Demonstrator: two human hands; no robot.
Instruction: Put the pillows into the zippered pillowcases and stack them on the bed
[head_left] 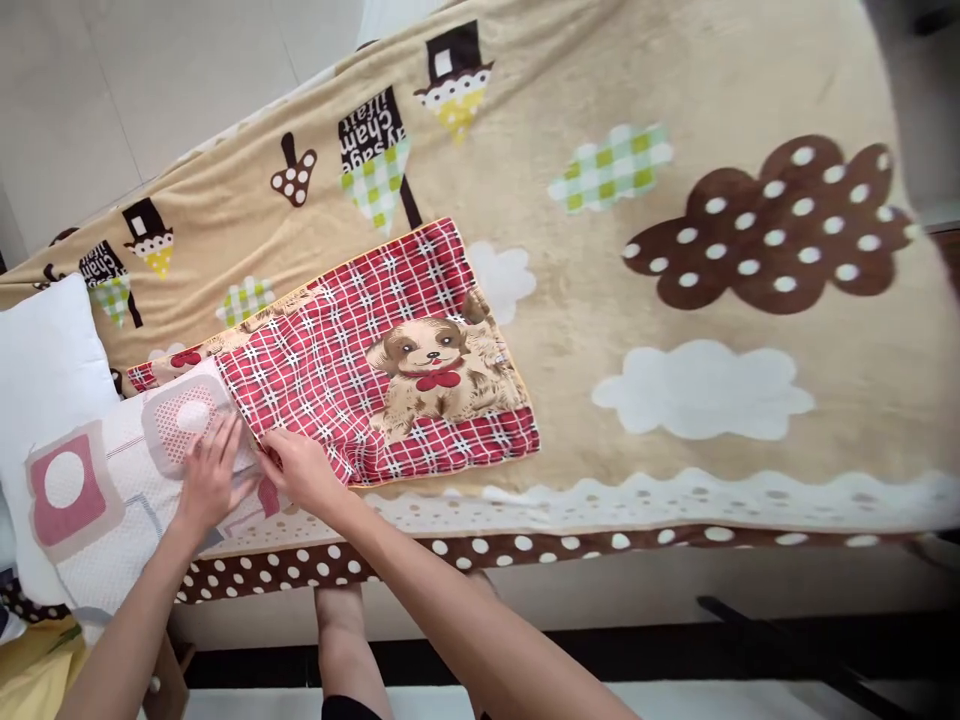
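A red plaid cloth [315, 370] with a puppy print lies spread on the beige patterned blanket [555, 420]. A white and pink patterned cloth [124, 480] overlaps its left part. My left hand [212, 475] rests on the pink patterned cloth, fingers stretched out and apart. Just to its right, my right hand [298, 470] is closed at the near left edge of the plaid cloth, its fingertips pinching the fabric there. What lies under the fingertips is partly hidden.
A white pillow [52, 370] is at the left end of the bed. Along the near side runs a brown polka-dot border [525, 548], with my leg [345, 640] below it. Yellow fabric [45, 660] shows at the lower left. Tiled floor [150, 80] lies beyond the bed.
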